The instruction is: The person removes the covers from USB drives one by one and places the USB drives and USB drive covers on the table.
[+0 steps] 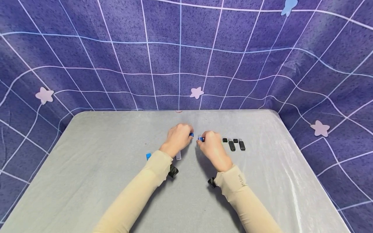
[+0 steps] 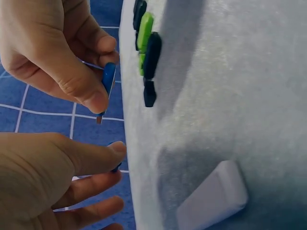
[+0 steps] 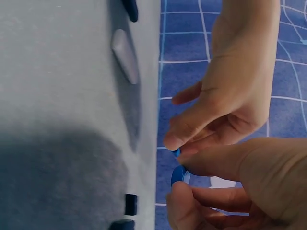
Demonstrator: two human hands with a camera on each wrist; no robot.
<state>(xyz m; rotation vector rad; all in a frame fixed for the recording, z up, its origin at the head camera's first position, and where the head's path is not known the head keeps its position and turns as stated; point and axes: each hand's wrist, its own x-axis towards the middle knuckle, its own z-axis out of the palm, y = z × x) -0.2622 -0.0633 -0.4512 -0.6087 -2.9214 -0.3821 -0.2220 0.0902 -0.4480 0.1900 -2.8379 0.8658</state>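
My left hand (image 1: 178, 137) pinches a small blue cap (image 1: 191, 134) between thumb and finger, mostly hidden by the fingertips in the left wrist view. Facing it a short gap away, my right hand (image 1: 212, 145) grips a blue USB flash drive (image 2: 109, 79) whose metal plug (image 1: 199, 136) is bare. Both hands are above the grey table. Below my left wrist lies a pale grey flash drive (image 2: 213, 199), partly covered by the hand in the head view. A bright blue piece (image 1: 148, 156) sits left of that wrist, partly behind the sleeve.
Right of my right hand lie two black flash drives, a nearer one (image 1: 231, 145) and another (image 1: 242, 145), with black caps (image 1: 225, 140) beside them. A green piece (image 2: 145, 31) shows among dark ones in the left wrist view. A purple curtain (image 1: 163, 58) borders the table.
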